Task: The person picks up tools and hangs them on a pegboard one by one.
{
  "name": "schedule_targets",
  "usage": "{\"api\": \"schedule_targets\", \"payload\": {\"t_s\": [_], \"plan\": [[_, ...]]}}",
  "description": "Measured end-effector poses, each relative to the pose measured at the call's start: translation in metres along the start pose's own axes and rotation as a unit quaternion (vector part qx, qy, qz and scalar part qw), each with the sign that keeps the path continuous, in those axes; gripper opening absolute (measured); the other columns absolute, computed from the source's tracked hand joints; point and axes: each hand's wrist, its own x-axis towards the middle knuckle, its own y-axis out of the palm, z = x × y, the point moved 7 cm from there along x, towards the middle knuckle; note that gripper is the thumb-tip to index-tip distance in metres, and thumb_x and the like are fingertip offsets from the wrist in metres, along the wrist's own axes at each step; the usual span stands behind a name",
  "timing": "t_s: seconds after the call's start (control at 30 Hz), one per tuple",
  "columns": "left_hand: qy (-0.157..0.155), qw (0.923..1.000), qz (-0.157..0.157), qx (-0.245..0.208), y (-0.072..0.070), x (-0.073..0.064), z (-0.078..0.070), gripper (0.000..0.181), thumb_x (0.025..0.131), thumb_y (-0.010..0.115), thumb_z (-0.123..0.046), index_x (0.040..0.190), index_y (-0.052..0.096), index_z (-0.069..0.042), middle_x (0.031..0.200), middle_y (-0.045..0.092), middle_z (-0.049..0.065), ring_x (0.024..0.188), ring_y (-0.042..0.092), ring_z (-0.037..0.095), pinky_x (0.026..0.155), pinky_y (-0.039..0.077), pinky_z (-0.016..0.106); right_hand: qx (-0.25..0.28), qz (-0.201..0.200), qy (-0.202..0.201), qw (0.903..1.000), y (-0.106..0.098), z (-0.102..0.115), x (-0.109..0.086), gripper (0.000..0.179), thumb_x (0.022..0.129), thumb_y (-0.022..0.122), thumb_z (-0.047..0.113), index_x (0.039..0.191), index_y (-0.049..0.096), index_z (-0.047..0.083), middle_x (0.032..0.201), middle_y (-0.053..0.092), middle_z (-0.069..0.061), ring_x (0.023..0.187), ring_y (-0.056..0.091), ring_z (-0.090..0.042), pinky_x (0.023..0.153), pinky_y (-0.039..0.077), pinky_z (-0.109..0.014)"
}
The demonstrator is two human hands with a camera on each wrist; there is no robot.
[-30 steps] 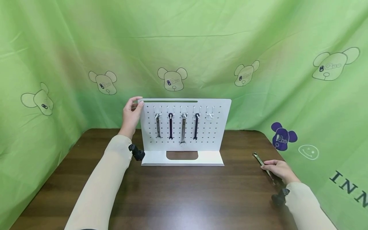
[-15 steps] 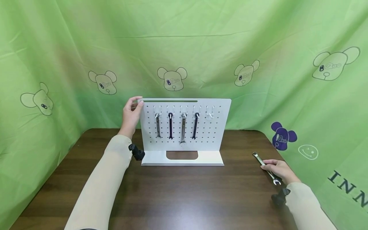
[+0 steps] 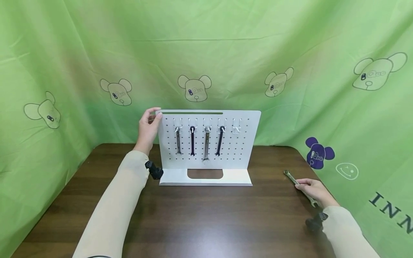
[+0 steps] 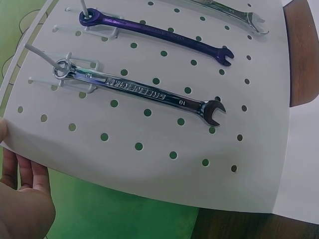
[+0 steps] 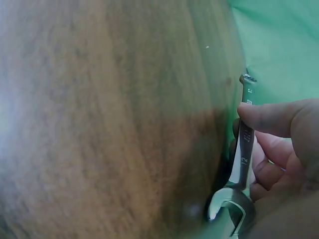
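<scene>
My left hand (image 3: 148, 133) grips the upper left corner of a white pegboard stand (image 3: 240, 114), thumb in front. Several combination wrenches hang from its hooks; in the left wrist view the nearest is a silver wrench (image 4: 129, 88), beside a dark purple wrench (image 4: 164, 35). At the table's right side my right hand (image 3: 317, 191) pinches another silver combination wrench (image 3: 291, 178) by its shank. The right wrist view shows the thumb pressed on that shank, with the open end toward the wrist and the ring end pointing away.
A hook (image 3: 237, 130) at the board's right holds no wrench. The stand's base has a cut-out, and the brown wooden table (image 3: 206, 218) spreads in front. Green cloth (image 3: 226, 53) printed with bear heads hangs behind and at both sides.
The wrench in my right hand has turned slightly, its open end shifting right. The rightmost hanging wrench's lower end has swung a little left. My left hand stays on the corner.
</scene>
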Motion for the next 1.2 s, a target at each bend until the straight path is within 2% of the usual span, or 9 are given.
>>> {"api": "schedule_targets", "payload": {"t_s": [0.13, 0.47, 0.67, 0.9, 1.07, 1.2], "plan": [[-0.001, 1.0000, -0.001, -0.001, 0.001, 0.000, 0.000, 0.029, 0.101, 0.062, -0.022, 0.130, 0.062, -0.015, 0.110, 0.055, 0.004, 0.098, 0.053, 0.017, 0.088, 0.051, 0.034, -0.004, 0.005, -0.004, 1.0000, -0.001, 0.006, -0.002, 0.046, 0.099, 0.061, 0.018, 0.127, 0.053, -0.018, 0.109, 0.064, -0.018, 0.088, 0.052, -0.014, 0.073, 0.043, -0.028], [0.003, 1.0000, 0.000, -0.001, 0.000, 0.000, 0.000, 0.030, 0.102, 0.061, -0.022, 0.130, 0.061, -0.014, 0.110, 0.055, 0.004, 0.098, 0.054, 0.017, 0.088, 0.051, 0.033, -0.003, 0.016, -0.033, 0.9993, 0.005, 0.024, -0.003, 0.041, 0.100, 0.057, 0.013, 0.123, 0.052, -0.021, 0.103, 0.063, -0.015, 0.089, 0.051, -0.016, 0.074, 0.043, -0.028], [0.005, 1.0000, 0.001, 0.002, 0.001, 0.000, 0.001, 0.030, 0.102, 0.061, -0.023, 0.131, 0.061, -0.014, 0.111, 0.055, 0.004, 0.099, 0.054, 0.017, 0.089, 0.051, 0.034, 0.026, 0.035, -0.056, 0.9975, 0.015, 0.051, -0.008, 0.041, 0.100, 0.055, 0.008, 0.124, 0.049, -0.024, 0.101, 0.063, -0.016, 0.086, 0.052, -0.016, 0.070, 0.045, -0.027], [-0.001, 1.0000, 0.000, 0.005, 0.001, 0.000, 0.001, 0.030, 0.102, 0.061, -0.022, 0.130, 0.061, -0.014, 0.112, 0.055, 0.005, 0.099, 0.054, 0.017, 0.090, 0.051, 0.034, 0.028, 0.050, -0.096, 0.9937, 0.025, 0.081, -0.008, 0.040, 0.101, 0.055, 0.010, 0.125, 0.050, -0.021, 0.099, 0.063, -0.011, 0.085, 0.053, -0.013, 0.072, 0.047, -0.026], [-0.004, 1.0000, -0.001, 0.002, 0.001, 0.000, 0.001, 0.029, 0.102, 0.061, -0.022, 0.130, 0.062, -0.014, 0.112, 0.056, 0.005, 0.099, 0.053, 0.017, 0.090, 0.051, 0.034, 0.077, 0.078, -0.116, 0.9872, 0.035, 0.106, -0.009, 0.037, 0.101, 0.054, 0.008, 0.125, 0.048, -0.020, 0.090, 0.059, -0.004, 0.078, 0.054, -0.011, 0.067, 0.051, -0.028], [-0.002, 1.0000, -0.001, 0.001, 0.000, 0.000, 0.000, 0.029, 0.102, 0.061, -0.022, 0.130, 0.062, -0.014, 0.112, 0.056, 0.005, 0.099, 0.054, 0.018, 0.089, 0.051, 0.034, 0.113, 0.096, -0.114, 0.9824, 0.044, 0.126, -0.008, 0.036, 0.101, 0.054, 0.008, 0.125, 0.047, -0.018, 0.088, 0.057, -0.002, 0.074, 0.055, -0.012, 0.067, 0.054, -0.029]]}}
